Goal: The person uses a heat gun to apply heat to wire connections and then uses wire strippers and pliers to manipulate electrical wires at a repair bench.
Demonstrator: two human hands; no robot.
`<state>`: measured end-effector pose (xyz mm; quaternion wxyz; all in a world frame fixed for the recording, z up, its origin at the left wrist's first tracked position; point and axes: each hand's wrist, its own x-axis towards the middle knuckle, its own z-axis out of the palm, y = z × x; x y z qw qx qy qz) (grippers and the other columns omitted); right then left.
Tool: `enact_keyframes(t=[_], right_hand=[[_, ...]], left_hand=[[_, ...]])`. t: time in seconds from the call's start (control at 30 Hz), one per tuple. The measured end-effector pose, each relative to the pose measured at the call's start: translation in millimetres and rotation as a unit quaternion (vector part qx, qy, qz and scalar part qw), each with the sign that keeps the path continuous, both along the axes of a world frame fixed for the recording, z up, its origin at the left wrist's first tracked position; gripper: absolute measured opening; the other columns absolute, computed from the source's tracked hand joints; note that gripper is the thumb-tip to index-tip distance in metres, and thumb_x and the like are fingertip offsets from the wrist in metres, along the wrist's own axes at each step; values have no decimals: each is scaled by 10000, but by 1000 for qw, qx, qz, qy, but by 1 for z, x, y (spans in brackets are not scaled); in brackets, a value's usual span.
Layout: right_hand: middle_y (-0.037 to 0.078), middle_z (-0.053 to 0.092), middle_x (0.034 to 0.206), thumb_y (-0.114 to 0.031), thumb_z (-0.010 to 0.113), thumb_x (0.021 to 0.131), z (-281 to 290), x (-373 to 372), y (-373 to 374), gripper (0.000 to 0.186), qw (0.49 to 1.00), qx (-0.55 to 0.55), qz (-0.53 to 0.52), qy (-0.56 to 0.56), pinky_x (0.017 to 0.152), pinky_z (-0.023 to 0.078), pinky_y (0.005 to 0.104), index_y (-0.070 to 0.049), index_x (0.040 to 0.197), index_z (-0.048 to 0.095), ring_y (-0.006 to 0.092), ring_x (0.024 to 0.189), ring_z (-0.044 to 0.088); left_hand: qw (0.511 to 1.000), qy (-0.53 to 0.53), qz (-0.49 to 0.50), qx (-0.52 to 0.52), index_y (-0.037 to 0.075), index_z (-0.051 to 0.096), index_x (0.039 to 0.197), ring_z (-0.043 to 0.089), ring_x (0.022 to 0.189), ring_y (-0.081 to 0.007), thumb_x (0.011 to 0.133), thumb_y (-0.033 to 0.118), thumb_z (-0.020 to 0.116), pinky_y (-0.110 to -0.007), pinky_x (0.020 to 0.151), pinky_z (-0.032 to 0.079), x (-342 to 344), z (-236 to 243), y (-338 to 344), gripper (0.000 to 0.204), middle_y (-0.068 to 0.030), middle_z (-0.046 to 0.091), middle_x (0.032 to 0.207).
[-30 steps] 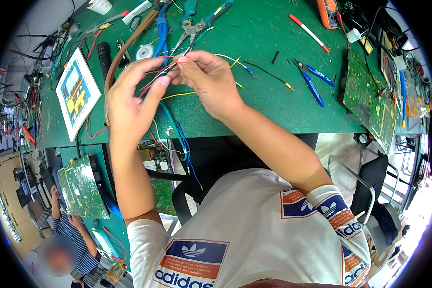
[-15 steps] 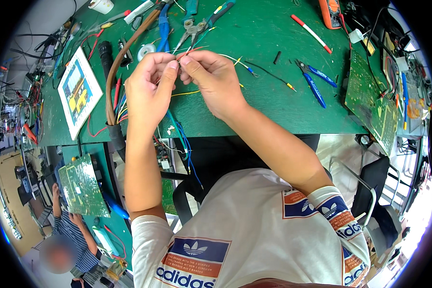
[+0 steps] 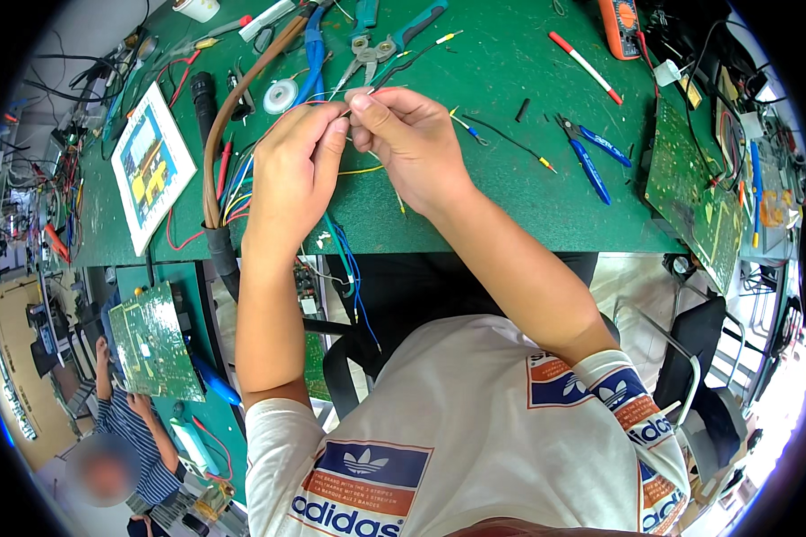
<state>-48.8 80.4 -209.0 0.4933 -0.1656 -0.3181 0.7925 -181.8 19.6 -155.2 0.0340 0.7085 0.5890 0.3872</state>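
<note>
Above the bench's front edge, my left hand (image 3: 294,170) and my right hand (image 3: 414,150) meet with thumb and forefinger pinched, both on a thin wire. A red wire (image 3: 282,120) runs along the far side of my left hand to the pinch. Past my right fingertips a dark wire (image 3: 409,66) with a pale tip points away to the upper right. The exact spot between the fingertips is hidden. Left of my left hand, several coloured wires (image 3: 239,195) come out of a thick brown cable (image 3: 215,143). A yellow wire (image 3: 360,170) passes under the hands.
Pliers (image 3: 367,55) lie just beyond the hands, near a white solder-like spool (image 3: 280,96). To the right are blue-handled cutters (image 3: 591,157), a red-and-white pen (image 3: 585,67), short wires (image 3: 510,141) and a circuit board (image 3: 690,179). A person (image 3: 139,430) sits at lower left.
My hands have shifted slightly right, and my left hand has turned its back more upward. The dark wire now sticks out beyond my right fingers; before, a red wire end showed there.
</note>
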Motion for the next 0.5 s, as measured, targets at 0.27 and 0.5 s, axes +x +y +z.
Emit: enact_keyframes(t=[0.27,0.5], right_hand=[[61,695,846,-96,764,940,0,1,5,108,996,-39,19,75,656,487,270,-1,970,723,120,728,609],[44,711,854,-118,797,917,-1,2,6,123,999,-22,-8,33,663,486,258,-21,956,731,94,739,603]], left_hand=[[997,66,21,19,7,663,1059,657,809,-378,973,77,644,-458,713,525,3,-8,2,113,-177,664,939],[999,47,15,-6,3,641,1101,671,842,-386,973,82,653,-456,724,540,8,-2,3,152,-194,677,970]])
